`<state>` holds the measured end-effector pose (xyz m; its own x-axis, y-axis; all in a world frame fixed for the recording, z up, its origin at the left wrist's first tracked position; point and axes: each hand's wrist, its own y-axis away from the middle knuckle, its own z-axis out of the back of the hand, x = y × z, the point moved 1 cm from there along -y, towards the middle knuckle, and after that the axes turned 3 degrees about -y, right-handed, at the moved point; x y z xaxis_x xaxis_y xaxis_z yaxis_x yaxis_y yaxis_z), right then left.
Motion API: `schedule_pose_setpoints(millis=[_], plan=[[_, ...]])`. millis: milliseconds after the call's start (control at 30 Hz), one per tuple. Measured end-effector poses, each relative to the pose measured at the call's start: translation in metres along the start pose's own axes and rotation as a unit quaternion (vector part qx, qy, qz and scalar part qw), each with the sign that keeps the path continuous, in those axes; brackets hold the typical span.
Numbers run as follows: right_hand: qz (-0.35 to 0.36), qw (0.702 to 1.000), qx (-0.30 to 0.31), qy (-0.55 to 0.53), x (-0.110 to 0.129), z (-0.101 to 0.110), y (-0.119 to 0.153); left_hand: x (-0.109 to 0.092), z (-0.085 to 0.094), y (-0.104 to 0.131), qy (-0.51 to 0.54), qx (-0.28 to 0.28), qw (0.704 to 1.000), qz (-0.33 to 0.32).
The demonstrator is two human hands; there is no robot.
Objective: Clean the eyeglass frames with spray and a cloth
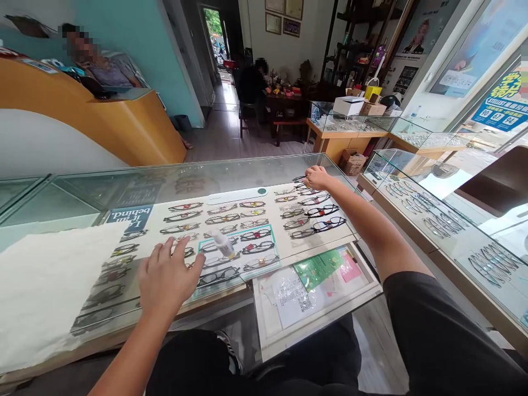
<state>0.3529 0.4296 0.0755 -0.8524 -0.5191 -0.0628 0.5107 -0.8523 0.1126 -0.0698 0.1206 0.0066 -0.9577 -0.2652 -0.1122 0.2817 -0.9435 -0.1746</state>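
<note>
My right hand (317,177) reaches to the far right end of the glass display case, its fingers closed on a dark pair of glasses (298,179) at the top of the right column. Several rows of eyeglasses (223,219) lie below and to the left of it. My left hand (167,275) rests over the front part of the case, fingers spread, with nothing in it. Just right of my left hand stands a small white bottle (223,243), on the glass above a teal-edged panel (274,258).
A white cloth or paper (49,291) covers the case's left end. An open drawer (264,330) with papers juts out in front. More display cases (437,214) stand at right. One person (111,71) sits behind a counter at left; another (251,82) sits at a back table.
</note>
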Motion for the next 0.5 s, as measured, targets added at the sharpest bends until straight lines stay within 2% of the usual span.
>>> schedule_pose_setpoints(millis=[133,267,367,433,500], plan=[[-0.014,1.0,0.005,-0.011,0.0,-0.003,0.001,0.0,-0.001,0.001,0.014,-0.002,1.0,-0.001],[-0.017,0.999,-0.018,-0.021,0.012,0.008,0.019,0.0,-0.003,0.002,0.036,-0.004,0.999,0.003],[0.011,0.998,-0.063,-0.024,0.034,0.029,0.052,0.001,0.0,0.005,0.074,-0.022,0.997,-0.001],[0.042,0.993,-0.104,-0.031,0.056,0.045,0.085,0.001,0.004,0.009,0.13,-0.037,0.99,-0.028],[0.105,0.98,-0.149,-0.073,0.082,0.06,0.123,-0.001,0.008,0.013,0.204,-0.028,0.977,-0.048]])
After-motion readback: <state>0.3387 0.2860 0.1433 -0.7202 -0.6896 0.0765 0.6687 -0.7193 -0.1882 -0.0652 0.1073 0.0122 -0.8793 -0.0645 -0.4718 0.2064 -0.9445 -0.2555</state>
